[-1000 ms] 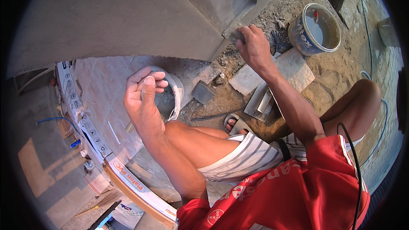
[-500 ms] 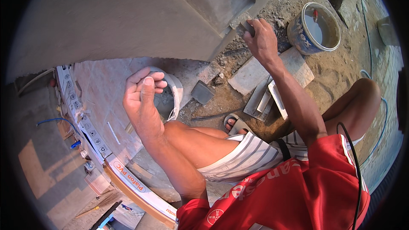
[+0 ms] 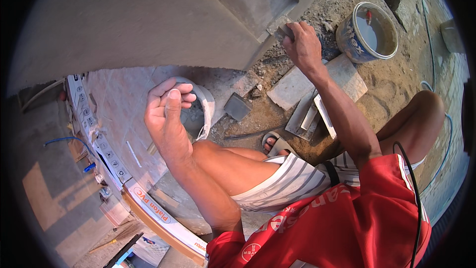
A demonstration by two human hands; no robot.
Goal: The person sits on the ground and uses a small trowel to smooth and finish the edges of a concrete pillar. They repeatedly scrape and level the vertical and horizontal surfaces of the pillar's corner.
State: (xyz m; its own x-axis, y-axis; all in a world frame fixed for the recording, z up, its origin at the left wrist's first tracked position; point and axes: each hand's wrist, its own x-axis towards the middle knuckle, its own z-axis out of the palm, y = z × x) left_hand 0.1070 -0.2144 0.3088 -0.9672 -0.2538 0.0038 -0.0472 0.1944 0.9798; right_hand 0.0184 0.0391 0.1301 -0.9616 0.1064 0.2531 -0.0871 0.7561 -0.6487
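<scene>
My right hand (image 3: 303,47) grips a small grey flat piece (image 3: 284,32) against the lower edge of the grey plastered surface (image 3: 198,20), at a pale, wet-looking patch near its corner. My left hand (image 3: 167,106) is raised, palm up and fingers loosely curled apart, with nothing seen in it. It is over a round bucket (image 3: 206,124) with dark grey contents, partly hidden by the hand. A dark square block (image 3: 237,107) lies beside that bucket. Below my right forearm lie a pale board (image 3: 283,94) and a metal trowel or float (image 3: 303,124).
A white bucket (image 3: 356,39) of cloudy water stands right, on rubble and sand (image 3: 382,84). A blue hose (image 3: 431,69) runs along the far right. Long printed boxes (image 3: 158,208) border the left, beside a tiled floor (image 3: 119,99). My sandalled foot (image 3: 275,146) rests below.
Since one second ago my right hand, with the grey piece, has shifted slightly up and to the right along the edge. My left hand is nearly unmoved.
</scene>
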